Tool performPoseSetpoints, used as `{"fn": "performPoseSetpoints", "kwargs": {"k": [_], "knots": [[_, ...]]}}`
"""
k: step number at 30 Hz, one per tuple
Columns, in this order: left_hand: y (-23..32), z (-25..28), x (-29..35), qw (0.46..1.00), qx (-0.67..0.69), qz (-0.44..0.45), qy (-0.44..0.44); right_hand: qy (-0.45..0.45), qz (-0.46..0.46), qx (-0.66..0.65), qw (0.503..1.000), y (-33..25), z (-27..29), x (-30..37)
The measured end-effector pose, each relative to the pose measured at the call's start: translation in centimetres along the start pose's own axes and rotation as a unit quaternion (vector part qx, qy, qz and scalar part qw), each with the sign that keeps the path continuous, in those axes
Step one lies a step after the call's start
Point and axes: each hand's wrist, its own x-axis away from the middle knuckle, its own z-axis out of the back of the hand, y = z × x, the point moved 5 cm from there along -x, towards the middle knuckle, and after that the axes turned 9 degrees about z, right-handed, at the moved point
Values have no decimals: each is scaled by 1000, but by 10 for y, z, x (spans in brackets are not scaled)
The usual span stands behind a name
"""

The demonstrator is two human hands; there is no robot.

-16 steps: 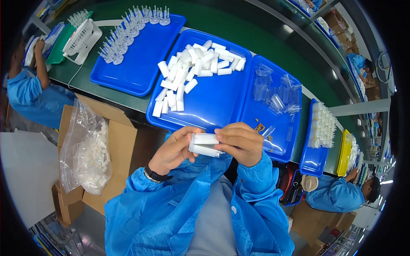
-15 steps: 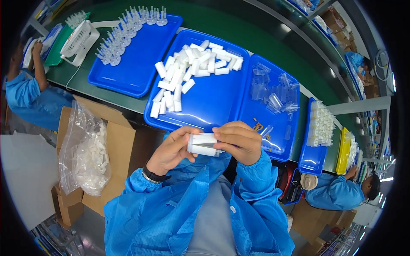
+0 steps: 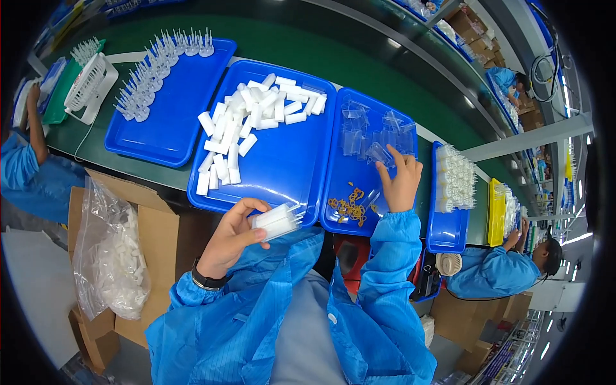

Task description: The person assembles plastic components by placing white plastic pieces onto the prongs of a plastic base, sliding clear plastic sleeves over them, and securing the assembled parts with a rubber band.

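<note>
Fingers of our left hand (image 3: 231, 239) grip a small white tube bundle (image 3: 277, 221) while the right hand (image 3: 401, 186) picks clear sleeves (image 3: 375, 135) (loads of loose tubes (image 3: 247, 125) left).

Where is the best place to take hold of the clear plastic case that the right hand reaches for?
Probably at its two long side walls, coming from above: the clear case lies flat on the blue tray, other cases crowd its far side, and the right hand touches its near edge.

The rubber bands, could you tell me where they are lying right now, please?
In the head view, the rubber bands lie at the near end of the right-hand blue tray, just left of the right hand.
</note>
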Motion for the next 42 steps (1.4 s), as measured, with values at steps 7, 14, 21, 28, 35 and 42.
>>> {"fn": "performPoseSetpoints", "kwargs": {"k": [7, 14, 21, 28, 35, 42], "knots": [[5, 0, 3, 1000, -17, -19, 10, 40, 51, 11, 998, -1, -1, -3], [7, -1, 1, 998, -50, -31, 24, 2, 38, 17, 999, -12, -5, -4], [8, 0, 3, 997, -57, -34, 29, -28, 15, 20, 999, -7, -13, -4], [8, -2, 3, 997, -62, -37, 23, -78, 31, 53, 995, -11, -15, -3], [6, 2, 3, 997, -56, -32, 30, -119, 56, 49, 990, -10, -13, 2], [6, 2, 3, 999, -29, -31, 6, -149, 50, 43, 987, -6, -15, 5]]}}
